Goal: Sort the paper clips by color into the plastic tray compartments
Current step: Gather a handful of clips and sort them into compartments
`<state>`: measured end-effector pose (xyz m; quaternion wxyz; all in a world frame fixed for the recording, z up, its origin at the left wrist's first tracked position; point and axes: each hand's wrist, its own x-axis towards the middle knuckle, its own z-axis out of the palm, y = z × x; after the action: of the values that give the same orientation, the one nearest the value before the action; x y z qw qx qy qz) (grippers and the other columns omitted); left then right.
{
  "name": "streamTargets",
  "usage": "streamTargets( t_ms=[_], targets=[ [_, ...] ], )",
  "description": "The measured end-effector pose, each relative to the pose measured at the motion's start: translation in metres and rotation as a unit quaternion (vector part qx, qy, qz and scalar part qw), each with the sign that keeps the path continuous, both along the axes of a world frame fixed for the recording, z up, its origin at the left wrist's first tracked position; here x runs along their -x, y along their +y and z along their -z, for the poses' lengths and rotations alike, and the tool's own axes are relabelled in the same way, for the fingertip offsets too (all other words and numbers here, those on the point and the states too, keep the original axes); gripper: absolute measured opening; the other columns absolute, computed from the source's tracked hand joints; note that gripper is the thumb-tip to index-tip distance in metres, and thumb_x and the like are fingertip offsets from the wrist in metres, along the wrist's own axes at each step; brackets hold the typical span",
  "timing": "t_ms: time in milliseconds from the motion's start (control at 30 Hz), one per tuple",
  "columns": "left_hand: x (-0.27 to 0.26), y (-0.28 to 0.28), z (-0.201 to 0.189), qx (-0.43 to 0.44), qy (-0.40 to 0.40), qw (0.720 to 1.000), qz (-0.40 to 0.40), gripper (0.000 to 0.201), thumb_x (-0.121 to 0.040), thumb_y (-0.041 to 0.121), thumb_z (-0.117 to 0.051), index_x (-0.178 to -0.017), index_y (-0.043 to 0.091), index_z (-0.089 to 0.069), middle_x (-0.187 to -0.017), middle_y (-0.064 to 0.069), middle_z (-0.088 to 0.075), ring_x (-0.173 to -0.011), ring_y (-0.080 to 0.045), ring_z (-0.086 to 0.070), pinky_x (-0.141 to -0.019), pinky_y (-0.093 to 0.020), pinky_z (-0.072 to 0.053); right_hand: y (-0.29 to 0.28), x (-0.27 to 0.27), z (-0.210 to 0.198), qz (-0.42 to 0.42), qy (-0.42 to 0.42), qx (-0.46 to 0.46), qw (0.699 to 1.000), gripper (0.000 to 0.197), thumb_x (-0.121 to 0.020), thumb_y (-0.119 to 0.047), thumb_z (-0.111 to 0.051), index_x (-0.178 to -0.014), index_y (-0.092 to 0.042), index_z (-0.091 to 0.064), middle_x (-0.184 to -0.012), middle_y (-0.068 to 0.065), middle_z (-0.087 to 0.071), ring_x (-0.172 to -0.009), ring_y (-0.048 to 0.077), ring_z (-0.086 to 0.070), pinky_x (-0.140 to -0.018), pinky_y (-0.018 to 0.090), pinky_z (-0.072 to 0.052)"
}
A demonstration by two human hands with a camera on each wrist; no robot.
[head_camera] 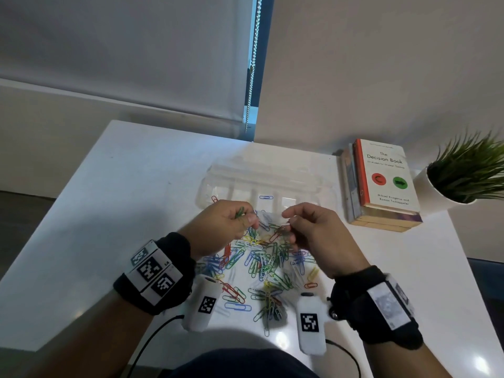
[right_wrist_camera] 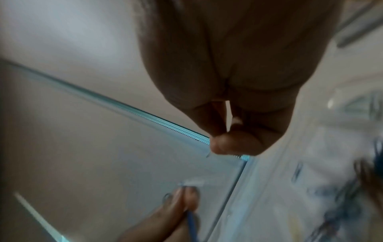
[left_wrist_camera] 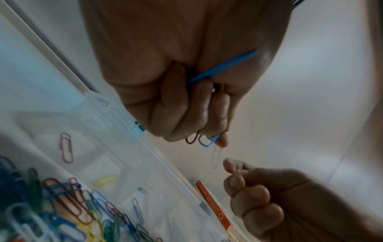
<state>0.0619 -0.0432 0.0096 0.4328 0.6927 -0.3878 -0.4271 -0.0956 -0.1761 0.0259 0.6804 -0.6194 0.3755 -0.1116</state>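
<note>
Hands raised together over a loose pile of paper clips on a white table. Left hand, fingers curled, gripping a small bunch of clips, blue, dark and green among them, with a clear one hanging from the fingertips. Right hand just beside it, fingers curled and thumb meeting forefinger close to that clear clip; cannot tell whether anything is pinched. Clear plastic tray lying on the far side of the pile, holding a red clip in its left compartment and a blue clip nearer the middle. Stack of books to the right of the tray, potted plant farther right. Marker-tagged black bands on both wrists.
</note>
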Motion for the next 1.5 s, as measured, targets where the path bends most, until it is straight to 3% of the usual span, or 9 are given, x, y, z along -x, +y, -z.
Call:
streamTargets(
  t_ms=[267, 400, 500, 633, 733, 833, 1000, 1100, 1500],
  targets=[
    [-0.006, 0.000, 0.005, -0.032, 0.025, 0.999, -0.008, 0.028, -0.098, 0.025, -0.048, -0.078, 0.021, -0.068, -0.047, 0.012, -0.035, -0.046, -0.007, -0.030, -0.048, -0.023, -0.028, -0.047, -0.022, 0.009, 0.017, 0.149, 0.322, 0.935, 0.013, -0.083, -0.009, -0.062, -0.074, -0.017, -0.065, -0.067, -0.003, -0.065, -0.065, 0.019, -0.059, -0.063, 0.032, -0.051],
    [-0.003, -0.001, -0.001, -0.036, 0.038, 0.999, -0.011, 0.028, -0.101, 0.016, -0.045, -0.086, 0.009, -0.067, -0.045, 0.012, -0.034, -0.041, -0.005, -0.028, -0.042, -0.016, -0.026, -0.046, -0.035, 0.014, -0.044, 0.221, 0.349, 0.910, 0.009, -0.088, -0.013, -0.060, -0.089, -0.015, -0.070, -0.085, -0.001, -0.068, -0.076, 0.017, -0.061, -0.053, 0.010, -0.039],
    [-0.002, -0.001, -0.004, -0.024, 0.063, 0.998, -0.012, 0.027, -0.101, 0.016, -0.045, -0.087, 0.007, -0.067, -0.046, 0.008, -0.033, -0.041, -0.006, -0.026, -0.041, -0.017, -0.025, -0.037, -0.033, 0.006, -0.058, 0.198, 0.373, 0.905, 0.016, -0.089, -0.027, -0.062, -0.104, -0.022, -0.069, -0.099, -0.009, -0.065, -0.081, 0.011, -0.060, -0.067, 0.018, -0.037],
    [0.001, -0.003, -0.012, 0.001, 0.115, 0.993, -0.012, 0.029, -0.101, 0.016, -0.045, -0.085, 0.008, -0.068, -0.045, 0.005, -0.031, -0.040, -0.007, -0.023, -0.040, -0.018, -0.021, -0.009, -0.029, -0.005, -0.167, 0.030, 0.180, 0.969, 0.019, -0.096, -0.022, -0.055, -0.109, -0.014, -0.066, -0.091, 0.000, -0.070, -0.078, 0.014, -0.066, -0.074, 0.028, -0.051],
    [0.002, -0.004, -0.017, 0.008, 0.134, 0.991, -0.010, 0.033, -0.100, 0.016, -0.045, -0.076, 0.014, -0.067, -0.044, 0.003, -0.030, -0.036, -0.003, -0.030, -0.039, -0.016, -0.021, 0.001, -0.025, -0.002, -0.195, -0.035, 0.012, 0.980, 0.020, -0.098, -0.009, -0.048, -0.106, 0.004, -0.060, -0.081, 0.009, -0.061, -0.068, 0.016, -0.060, -0.067, 0.029, -0.050],
    [0.002, -0.001, -0.017, 0.007, 0.115, 0.993, 0.005, 0.034, -0.100, 0.017, -0.046, -0.074, 0.017, -0.068, -0.044, 0.006, -0.033, -0.040, -0.008, -0.022, -0.040, -0.018, -0.021, 0.002, -0.024, -0.001, -0.165, -0.083, -0.051, 0.981, 0.008, -0.093, -0.005, -0.055, -0.089, 0.000, -0.061, -0.073, 0.012, -0.057, -0.056, 0.017, -0.051, -0.054, 0.025, -0.044],
    [0.003, 0.003, -0.017, 0.014, 0.112, 0.994, 0.010, 0.031, -0.101, 0.018, -0.047, -0.079, 0.014, -0.069, -0.046, 0.005, -0.030, -0.043, -0.012, -0.020, -0.043, -0.020, -0.020, -0.001, -0.021, 0.000, -0.092, -0.125, -0.095, 0.983, 0.014, -0.091, 0.002, -0.051, -0.081, -0.004, -0.058, -0.059, 0.011, -0.048, -0.047, 0.016, -0.047, -0.047, 0.024, -0.038],
    [0.006, 0.003, -0.019, 0.026, 0.096, 0.995, -0.003, 0.028, -0.096, 0.026, -0.049, -0.078, 0.017, -0.068, -0.046, 0.006, -0.032, -0.042, -0.011, -0.022, -0.043, -0.022, -0.020, 0.000, -0.018, -0.003, -0.101, -0.132, -0.087, 0.982, 0.014, -0.092, 0.002, -0.047, -0.084, -0.005, -0.056, -0.056, 0.005, -0.053, -0.046, 0.018, -0.047, -0.049, 0.025, -0.037],
    [0.022, -0.004, -0.026, 0.057, 0.082, 0.991, -0.091, 0.026, -0.099, 0.009, -0.046, -0.080, -0.001, -0.059, -0.043, 0.002, -0.033, -0.039, -0.009, -0.024, -0.039, -0.018, -0.022, 0.002, -0.012, -0.005, -0.158, -0.128, -0.028, 0.979, 0.006, -0.093, -0.009, -0.050, -0.095, -0.008, -0.055, -0.060, 0.007, -0.055, -0.051, 0.021, -0.048, -0.054, 0.027, -0.040]
  ],
)
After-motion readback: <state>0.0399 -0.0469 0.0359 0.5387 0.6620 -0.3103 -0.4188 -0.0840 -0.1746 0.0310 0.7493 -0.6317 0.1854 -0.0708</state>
